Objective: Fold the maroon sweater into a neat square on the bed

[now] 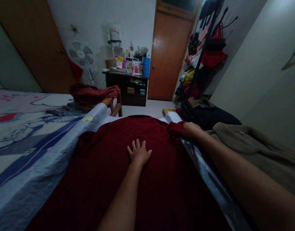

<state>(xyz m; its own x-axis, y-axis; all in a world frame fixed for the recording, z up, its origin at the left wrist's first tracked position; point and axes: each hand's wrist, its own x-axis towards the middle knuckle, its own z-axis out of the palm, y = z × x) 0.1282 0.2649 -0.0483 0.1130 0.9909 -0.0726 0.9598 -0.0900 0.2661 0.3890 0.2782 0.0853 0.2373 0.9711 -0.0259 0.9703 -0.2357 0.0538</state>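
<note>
A dark red garment (pixel 162 179), which looks like a shirt or dress, lies spread out with its neckline at the far end. Palm down on its upper middle rests my left hand (pixel 138 153), fingers spread and nothing in them. My right hand (pixel 190 130) is closed around the garment's short right sleeve, at the right edge of the surface. The other sleeve lies bunched on the left. Beneath the garment a pale blue-white cloth (pixel 53 173) shows along both sides.
To the left is a bed with a patterned cover (pixel 29 138), and a folded reddish cloth (pixel 94 94) lies on a wooden frame. A brown coat (pixel 253 144) and dark clothes (pixel 210 112) lie on the right. Beyond stand a fan (pixel 82 54), a black cabinet (pixel 124 86) and a door (pixel 170 54).
</note>
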